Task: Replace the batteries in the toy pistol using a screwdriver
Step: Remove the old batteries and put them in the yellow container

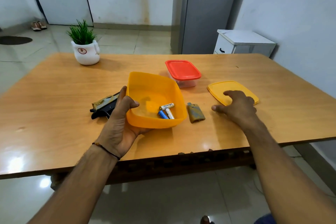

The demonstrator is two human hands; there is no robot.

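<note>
- The wooden table (54,114) has its near edge running across just ahead of the person. Both forearms reach over that edge.
- Bare wood stretches from the toy pistol (103,105) to the left edge. More bare wood lies between the yellow lid (227,85) and the right edge.
- A white plant pot (87,52) stands near the far left corner, well apart from everything else.
- The left hand (120,123) grips the left wall of the yellow tub (154,87), thumb curled over the rim and fingers under the base. The tub is tilted, with its near right corner lowest.
- Three batteries (167,112) lie together in that low corner: two white, one blue.
- A clear box with a red lid (182,72) sits beyond the tub toward the far edge, lid on. Its contents are too dim to tell.
- The right hand (238,107) is spread flat, palm down, holding nothing. Its fingers lie over the near left part of the yellow lid, which lies flat on the table.
- An olive-tan cover piece (195,112) lies between the tub and the right hand. Its long axis runs roughly from the far edge to the near edge.
- The toy pistol lies just left of the tub, partly hidden behind the left hand. Its long axis runs diagonally from near left to far right, and the muzzle end cannot be told.
</note>
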